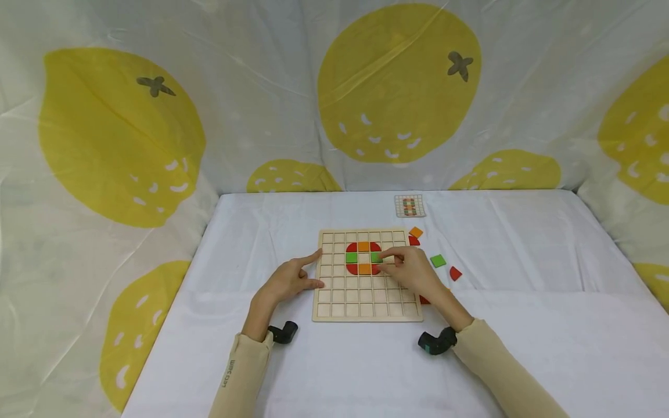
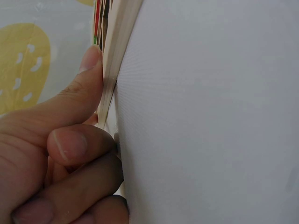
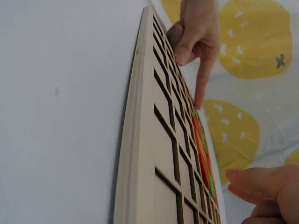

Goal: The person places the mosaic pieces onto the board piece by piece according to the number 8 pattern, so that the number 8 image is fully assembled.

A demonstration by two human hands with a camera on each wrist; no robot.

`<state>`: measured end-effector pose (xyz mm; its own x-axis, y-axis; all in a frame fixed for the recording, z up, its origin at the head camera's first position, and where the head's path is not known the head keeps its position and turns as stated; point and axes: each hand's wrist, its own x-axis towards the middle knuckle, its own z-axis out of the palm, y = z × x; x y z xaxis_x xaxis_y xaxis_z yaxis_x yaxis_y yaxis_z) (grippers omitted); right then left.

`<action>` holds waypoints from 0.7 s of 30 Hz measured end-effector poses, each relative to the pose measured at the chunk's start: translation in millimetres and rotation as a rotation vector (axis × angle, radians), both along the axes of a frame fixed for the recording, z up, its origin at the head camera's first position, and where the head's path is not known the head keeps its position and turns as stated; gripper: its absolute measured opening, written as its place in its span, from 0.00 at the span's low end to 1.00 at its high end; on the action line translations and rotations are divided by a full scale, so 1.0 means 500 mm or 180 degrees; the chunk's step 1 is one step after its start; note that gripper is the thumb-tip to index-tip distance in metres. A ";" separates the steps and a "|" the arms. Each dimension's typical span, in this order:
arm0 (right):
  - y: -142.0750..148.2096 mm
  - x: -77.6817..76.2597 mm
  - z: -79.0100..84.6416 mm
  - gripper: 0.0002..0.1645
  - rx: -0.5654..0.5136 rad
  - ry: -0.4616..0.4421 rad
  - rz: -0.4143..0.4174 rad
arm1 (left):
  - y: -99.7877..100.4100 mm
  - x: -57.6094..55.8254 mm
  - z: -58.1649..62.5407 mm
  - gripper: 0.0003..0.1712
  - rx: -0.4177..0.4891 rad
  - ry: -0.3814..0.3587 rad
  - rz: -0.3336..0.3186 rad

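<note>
A square wooden grid board [image 1: 345, 295] lies on the table, with a ring of red, orange and green pieces set in its upper middle. My left hand [image 1: 287, 280] touches the board's left edge with thumb and index finger spread apart; its other fingers are curled in the left wrist view. Over the ring's right side is my right hand [image 1: 413, 269], its index finger and thumb apart beside a green square [image 1: 375, 257] and a red quarter-round piece [image 1: 374, 269]. No piece shows between those fingertips in the right wrist view [image 3: 264, 189].
Right of the board lie a loose green square [image 1: 438, 260], a red quarter-round [image 1: 456, 273] and an orange square [image 1: 416, 231]. Red pieces peek out by the board's right edge. A small pattern card [image 1: 410, 206] lies behind. Lemon-print cloth [image 1: 292, 116] hangs around the table.
</note>
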<state>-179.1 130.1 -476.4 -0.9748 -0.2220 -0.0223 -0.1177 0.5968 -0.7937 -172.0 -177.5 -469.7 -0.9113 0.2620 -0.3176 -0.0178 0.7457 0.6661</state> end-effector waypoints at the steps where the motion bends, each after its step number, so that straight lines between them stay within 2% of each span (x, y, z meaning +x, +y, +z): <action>1: 0.011 0.000 0.002 0.15 0.0020 0.0003 -0.0031 | 0.000 0.000 0.000 0.52 -0.0010 0.0004 0.0002; 15: 0.169 0.004 0.011 0.16 0.0365 0.0126 -0.0349 | -0.001 -0.001 -0.003 0.52 -0.0030 0.0036 -0.0003; 21: 0.211 0.012 0.003 0.17 0.0476 0.0034 -0.0379 | -0.001 -0.002 -0.004 0.51 -0.0038 0.0040 -0.0017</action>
